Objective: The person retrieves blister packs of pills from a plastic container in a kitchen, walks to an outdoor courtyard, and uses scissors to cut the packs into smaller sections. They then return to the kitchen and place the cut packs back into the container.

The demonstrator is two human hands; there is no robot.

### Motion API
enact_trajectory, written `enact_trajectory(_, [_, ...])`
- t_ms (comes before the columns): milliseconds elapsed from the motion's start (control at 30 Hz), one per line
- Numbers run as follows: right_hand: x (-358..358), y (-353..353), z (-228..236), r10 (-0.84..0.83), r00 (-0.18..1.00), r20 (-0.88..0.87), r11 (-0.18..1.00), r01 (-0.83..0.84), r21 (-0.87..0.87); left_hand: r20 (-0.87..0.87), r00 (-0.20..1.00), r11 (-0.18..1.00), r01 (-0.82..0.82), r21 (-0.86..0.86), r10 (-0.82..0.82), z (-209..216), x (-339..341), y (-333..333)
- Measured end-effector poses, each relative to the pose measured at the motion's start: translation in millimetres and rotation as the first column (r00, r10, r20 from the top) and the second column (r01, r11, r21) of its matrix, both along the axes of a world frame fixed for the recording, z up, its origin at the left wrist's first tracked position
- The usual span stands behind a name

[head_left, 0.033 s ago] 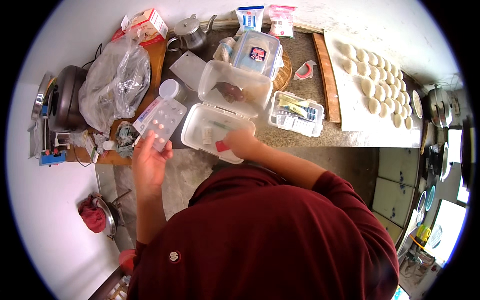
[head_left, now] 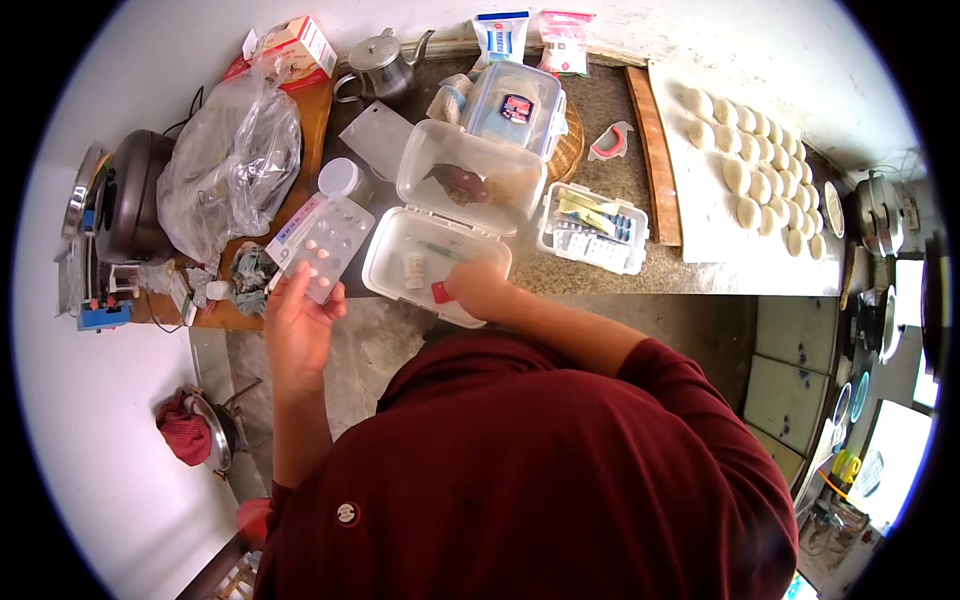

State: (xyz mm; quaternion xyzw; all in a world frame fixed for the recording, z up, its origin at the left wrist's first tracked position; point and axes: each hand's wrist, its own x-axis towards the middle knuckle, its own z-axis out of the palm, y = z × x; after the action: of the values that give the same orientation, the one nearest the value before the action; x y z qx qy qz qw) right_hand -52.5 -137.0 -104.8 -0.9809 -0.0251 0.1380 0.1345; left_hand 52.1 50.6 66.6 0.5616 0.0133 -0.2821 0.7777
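My left hand (head_left: 297, 325) grips a clear blister pack (head_left: 340, 240) with several pale pink tablets in it, raised over the counter's front edge. A printed, white and purple piece (head_left: 300, 222) shows along the pack's left side. My right hand (head_left: 480, 290) reaches into a white plastic box (head_left: 375, 262), its fingers curled and mostly hidden. At its fingertips a small red object (head_left: 442, 292) shows; whether it is gripped I cannot make out. A small white item (head_left: 414, 270) lies in the box. The box's translucent lid (head_left: 415, 170) is tipped open behind it.
Right of the box stands a small clear case (head_left: 600, 245) with blister packs and yellow strips. Farther right, rows of dough rounds (head_left: 760, 180) lie on a white board. A round white jar (head_left: 340, 178), a steel teapot (head_left: 378, 60) and a plastic bag (head_left: 235, 170) stand at left.
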Motion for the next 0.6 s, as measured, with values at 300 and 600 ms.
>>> enact_trajectory(300, [11.9,7.4,-28.2,-0.026,0.999,0.032,1.000,0.026,-0.006,-0.031,0.999,1.000,-0.032,0.001,0.032,-11.7,3.6,16.4])
enact_trajectory(600, [17.0,6.9,-20.0,-0.089,0.992,0.084,0.996,0.088,0.021,-0.028,0.999,0.999,-0.029,-0.014,0.029,-10.0,2.3,15.4])
